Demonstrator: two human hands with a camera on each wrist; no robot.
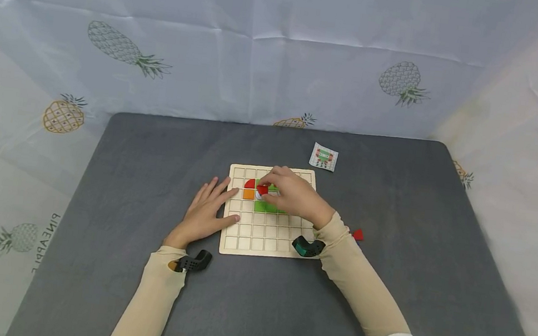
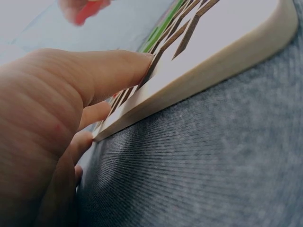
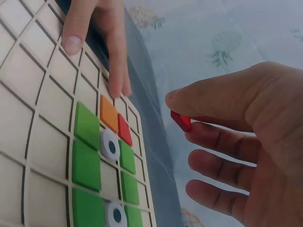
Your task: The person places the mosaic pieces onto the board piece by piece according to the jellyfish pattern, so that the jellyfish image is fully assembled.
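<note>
A pale wooden grid board (image 1: 243,243) lies on the dark table. My left hand (image 1: 204,210) rests along its left edge, fingers spread, thumb and fingertips touching the board. Between thumb and index finger, my right hand (image 1: 296,194) pinches a small red piece (image 3: 181,121), held above the board. Several green square tiles (image 3: 86,165) sit in the grid, with an orange square (image 3: 109,113) and a red piece with a rounded corner (image 1: 249,183) near the left side. Two white discs with dark centres (image 3: 110,144) lie among the green tiles. The right hand covers part of the board in the head view.
Behind the board lies a small printed card (image 1: 323,157) showing a coloured grid figure. Another red piece (image 1: 358,234) is on the table right of the board, partly behind the right sleeve. A pineapple-print cloth (image 1: 260,77) hangs along the table's back edge.
</note>
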